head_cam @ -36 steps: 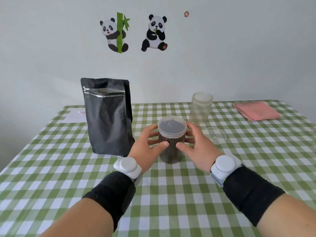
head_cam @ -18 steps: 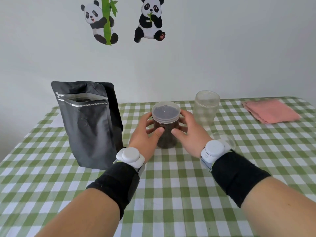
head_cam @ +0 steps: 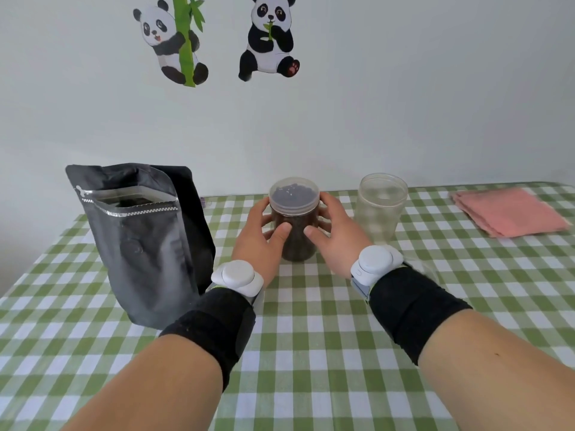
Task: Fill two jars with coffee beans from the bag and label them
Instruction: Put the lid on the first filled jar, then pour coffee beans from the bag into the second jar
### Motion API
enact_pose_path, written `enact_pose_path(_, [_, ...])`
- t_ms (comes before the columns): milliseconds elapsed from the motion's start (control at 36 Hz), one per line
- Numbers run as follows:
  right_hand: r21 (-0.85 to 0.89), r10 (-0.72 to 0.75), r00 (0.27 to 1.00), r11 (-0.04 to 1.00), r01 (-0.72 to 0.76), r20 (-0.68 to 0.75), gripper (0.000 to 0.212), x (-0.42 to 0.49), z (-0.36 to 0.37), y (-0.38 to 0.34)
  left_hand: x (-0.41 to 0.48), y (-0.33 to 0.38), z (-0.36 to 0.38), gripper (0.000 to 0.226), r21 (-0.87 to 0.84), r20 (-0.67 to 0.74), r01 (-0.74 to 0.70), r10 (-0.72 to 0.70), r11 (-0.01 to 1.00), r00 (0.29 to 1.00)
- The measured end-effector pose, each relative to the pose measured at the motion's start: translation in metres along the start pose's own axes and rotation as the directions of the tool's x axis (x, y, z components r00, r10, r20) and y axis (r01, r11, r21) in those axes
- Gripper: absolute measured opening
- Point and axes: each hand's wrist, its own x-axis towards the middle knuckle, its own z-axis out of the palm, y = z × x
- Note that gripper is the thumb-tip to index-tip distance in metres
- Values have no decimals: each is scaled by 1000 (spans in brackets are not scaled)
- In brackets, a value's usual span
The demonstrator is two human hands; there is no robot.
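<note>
A: What is different for us since a second ago?

B: The filled jar (head_cam: 294, 231) has travelled. It sat closer to us, off the front right corner of the bag (head_cam: 146, 244). Now it stands further back, still right of the bag and nearly alongside the empty jar (head_cam: 381, 209), which is further right of the bag again. Our hands have gone with it all the way.

A: What do we take from that?

B: Jar one looks done for filling: it has dark beans almost to the top and its clear lid (head_cam: 294, 194) is on. We judge we are parking it out of the way. The second jar holds no beans and looks uncovered, and the bag stands open at the top, so the next pour is still ours to do. Neither jar shows a label.

A: And our grip?

B: The jar sits between our palms. The left hand (head_cam: 259, 241) wraps it from the bag's side, and the right hand (head_cam: 334, 241) from the side away from the bag. Both thumbs press the near wall, with their tips close but apart. The other fingers (head_cam: 329, 202) curl round the back, just under the lid's rim, slightly spread.

A: Is it down?

B: Its base seems to touch the checked tablecloth (head_cam: 311, 337), though we cannot be certain.
</note>
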Motion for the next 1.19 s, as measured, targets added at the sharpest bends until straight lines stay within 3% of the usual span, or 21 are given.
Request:
enact_pose_path(83, [-47, -11, 997, 999, 7, -82, 70, -6, -2, 1, -7, -8, 5, 65, 2, -19, 26, -26, 1000, 999])
enact_pose_path(167, [-74, -59, 972, 996, 43, -226, 59, -15, -17, 1, -22, -13, 13, 67, -6, -74, 76, -77, 997, 994])
enact_pose_path(278, [-132, -102, 921, 990, 56, -377, 46, -22, -47, 3, -36, -9, 22, 44, -7, -69, 104, -104, 995, 992])
enact_pose_path(389, [-156, -87, 867, 988, 11, -490, 45, -19, -72, 14, -43, 2, 37, 12, 8, 44, -29, 29, 1000, 999])
enact_pose_path(444, [-170, -89, 853, 986, 0, -515, 49, -16, -80, 22, -42, 8, 45, 15, -9, 111, -89, 90, 996, 990])
enact_pose_path(611, [-3, 50, 903, 998, -57, -427, 62, -7, -94, 45, -28, 33, 73, 46, -145, 204, -88, 117, 986, 972])
enact_pose_path(833, [300, 237, 944, 940, -163, -229, 54, -3, -105, 69, 3, 47, 114, 68, -189, 291, 42, 15, 981, 957])
enact_pose_path(1056, [320, 255, 952, 928, -192, -168, 57, -9, -103, 69, 2, 58, 116, 59, -173, 314, 62, -4, 983, 949])
enact_pose_path(1194, [335, 256, 953, 923, -191, -163, 56, -28, -102, 60, -15, 57, 104, 68, -133, 277, 59, -20, 989, 961])
